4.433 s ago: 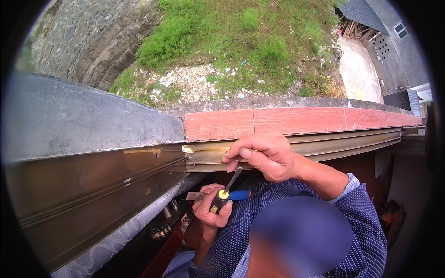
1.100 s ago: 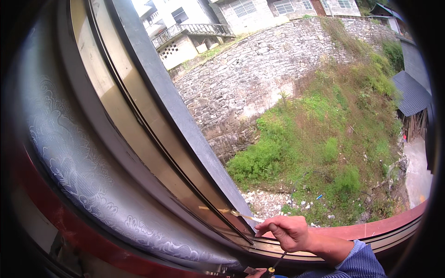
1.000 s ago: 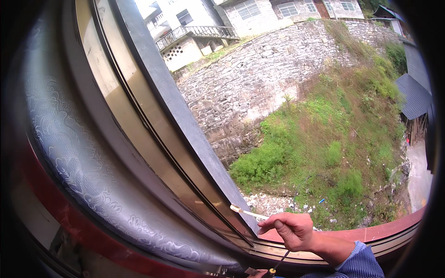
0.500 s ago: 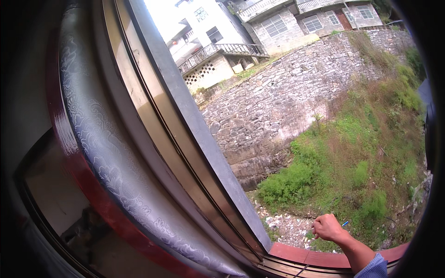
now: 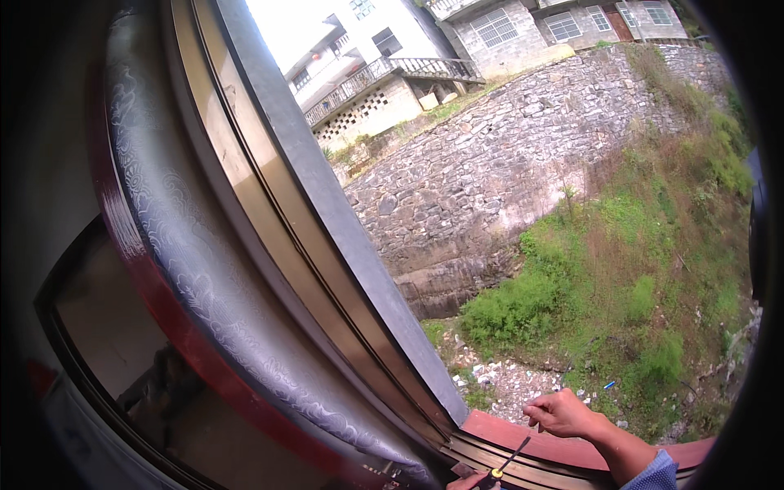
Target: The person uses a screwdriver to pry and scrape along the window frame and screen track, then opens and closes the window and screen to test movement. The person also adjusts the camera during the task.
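My right hand (image 5: 563, 414) is held out over the reddish outer sill (image 5: 523, 435) of an open window. Its fingers are closed in a pinch; whatever is between them, if anything, is too small to make out. At the lower edge, part of my left hand (image 5: 465, 482) shows, closed around the yellow-and-black handle of a screwdriver (image 5: 497, 473). The dark shaft points up and right, its tip just below my right fingers and apart from them. Beneath the screwdriver runs the metal window track (image 5: 539, 471).
The brown metal window frame (image 5: 282, 220) slants down the left side, beside a silver-patterned wall panel (image 5: 200, 269) edged in dark red. Beyond the sill, the ground drops to rubble and green bushes (image 5: 523, 306). A stone retaining wall (image 5: 482, 171) and houses stand across.
My left hand has come into view at the lower edge with the screwdriver. My right hand has shifted slightly left, still pinched, and the view has tilted a little.
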Available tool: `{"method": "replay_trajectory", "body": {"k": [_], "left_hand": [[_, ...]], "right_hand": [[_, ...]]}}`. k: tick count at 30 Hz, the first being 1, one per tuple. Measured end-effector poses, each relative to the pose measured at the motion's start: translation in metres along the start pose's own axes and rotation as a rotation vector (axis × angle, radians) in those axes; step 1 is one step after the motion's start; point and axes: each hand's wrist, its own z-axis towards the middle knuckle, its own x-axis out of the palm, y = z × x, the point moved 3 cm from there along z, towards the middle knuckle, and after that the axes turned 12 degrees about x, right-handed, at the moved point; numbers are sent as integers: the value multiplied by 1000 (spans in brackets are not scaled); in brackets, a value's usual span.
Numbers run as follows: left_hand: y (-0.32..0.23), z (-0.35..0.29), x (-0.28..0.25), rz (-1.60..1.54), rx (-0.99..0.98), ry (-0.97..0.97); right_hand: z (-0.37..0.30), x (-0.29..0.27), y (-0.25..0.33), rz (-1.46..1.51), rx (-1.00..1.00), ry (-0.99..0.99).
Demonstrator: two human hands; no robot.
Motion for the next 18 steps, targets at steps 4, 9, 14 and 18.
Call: {"method": "replay_trajectory", "body": {"k": [4, 9, 14, 18], "left_hand": [[-1, -3, 6, -264, -324, -32], [-25, 29, 5, -322, -350, -19], [-44, 35, 15, -386, -314, -62], [-61, 39, 15, -386, -344, -68]], "right_hand": [[-11, -17, 13, 47, 30, -56], [-35, -22, 6, -381, 27, -63], [-54, -24, 8, -194, 63, -120], [-67, -13, 22, 145, -80, 12]]}}
